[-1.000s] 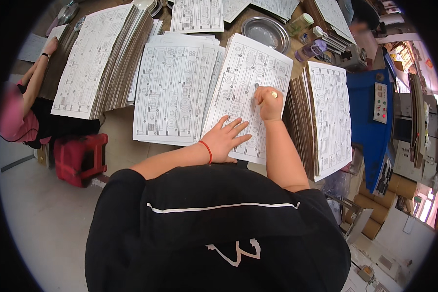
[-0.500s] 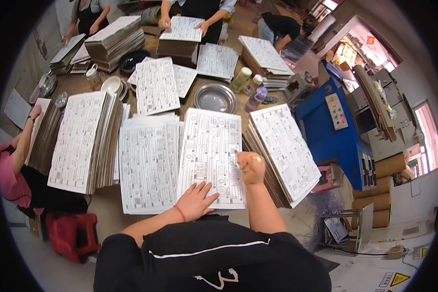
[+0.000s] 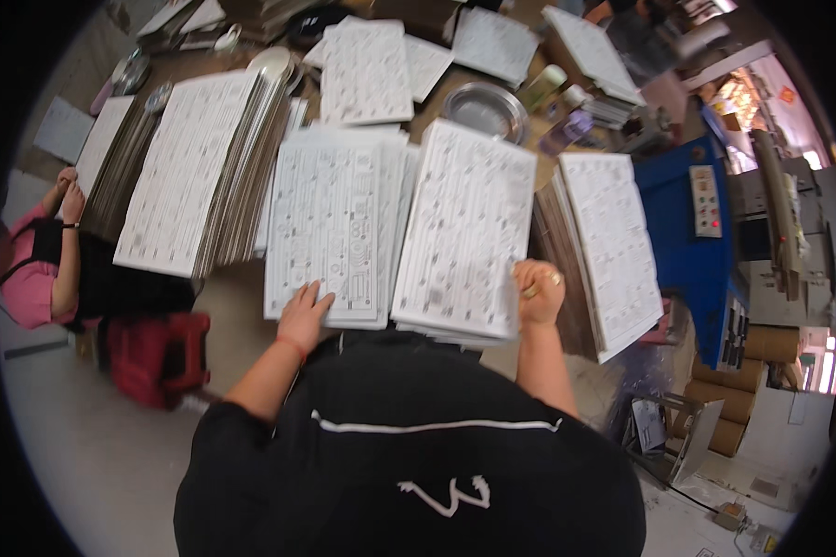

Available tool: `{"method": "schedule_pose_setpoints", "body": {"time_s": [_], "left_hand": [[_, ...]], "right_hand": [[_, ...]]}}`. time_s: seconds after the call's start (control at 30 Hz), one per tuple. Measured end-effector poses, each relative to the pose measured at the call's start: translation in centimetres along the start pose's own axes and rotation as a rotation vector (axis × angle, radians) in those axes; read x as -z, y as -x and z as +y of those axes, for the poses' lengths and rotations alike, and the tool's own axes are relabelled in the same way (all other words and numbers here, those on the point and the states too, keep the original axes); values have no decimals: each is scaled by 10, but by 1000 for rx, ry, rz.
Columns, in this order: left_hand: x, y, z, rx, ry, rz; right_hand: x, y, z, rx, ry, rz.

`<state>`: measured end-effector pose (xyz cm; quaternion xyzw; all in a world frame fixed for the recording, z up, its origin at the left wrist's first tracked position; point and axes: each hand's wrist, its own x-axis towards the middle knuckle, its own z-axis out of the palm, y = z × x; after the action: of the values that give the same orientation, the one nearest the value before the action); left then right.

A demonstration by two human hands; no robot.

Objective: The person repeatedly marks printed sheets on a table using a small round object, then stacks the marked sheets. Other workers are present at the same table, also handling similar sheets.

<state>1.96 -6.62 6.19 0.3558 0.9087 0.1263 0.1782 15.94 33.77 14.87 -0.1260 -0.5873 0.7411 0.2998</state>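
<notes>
Downward fisheye view from head

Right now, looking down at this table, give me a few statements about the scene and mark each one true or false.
1. The right hand is spread flat. False: its fingers are curled, by the right edge of a printed stack.
2. The left hand touches the neighbouring pile. True.
3. A red band circles the left wrist. True.
4. The round metal dish sits nearer the person than the printed stack. False: it sits beyond it.
5. The machine at right is yellow. False: it is blue.
</notes>
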Motion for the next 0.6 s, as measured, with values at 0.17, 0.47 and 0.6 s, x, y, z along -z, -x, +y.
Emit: {"method": "schedule_pose_setpoints", "body": {"time_s": [0.17,0.47,0.6], "left_hand": [[26,-37,49,-12,219,297],[35,-96,187,-631,66,-4],[22,-102,187,-618,8,-50]], "right_hand": [[-4,-19,-1,-30,-47,-49],[-27,-112,52,-96,-261,-6],[-28,-139,69,-56,-263,-1]]}}
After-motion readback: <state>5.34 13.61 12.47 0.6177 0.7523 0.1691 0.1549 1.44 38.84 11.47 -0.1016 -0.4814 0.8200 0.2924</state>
